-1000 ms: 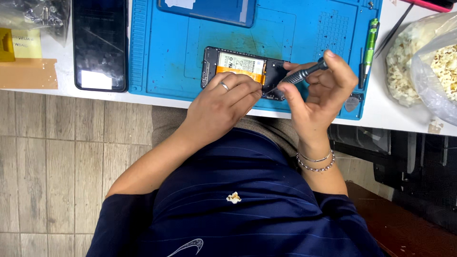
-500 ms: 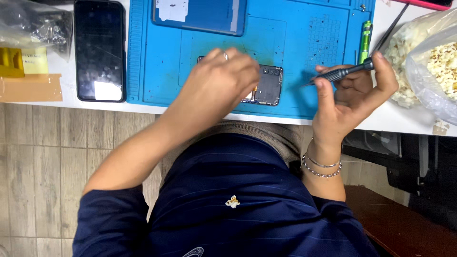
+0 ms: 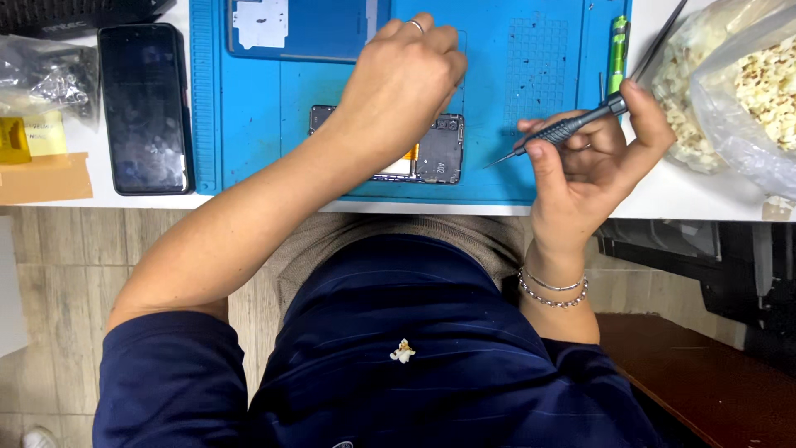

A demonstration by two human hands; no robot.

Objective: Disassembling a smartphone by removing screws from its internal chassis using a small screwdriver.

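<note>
Both hands were mid-job — left hand (image 3: 404, 79) curled, contents unseen, above the opened phone (image 3: 431, 149); right hand (image 3: 593, 158) pinching a screwdriver (image 3: 557, 131) — reassembly undone.

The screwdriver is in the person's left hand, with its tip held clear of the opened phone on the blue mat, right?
Not quite. The head view shows the screwdriver in the right hand, not the left. The rest holds: its tip is held clear of the opened phone on the blue mat. The left hand is over that phone.
</note>
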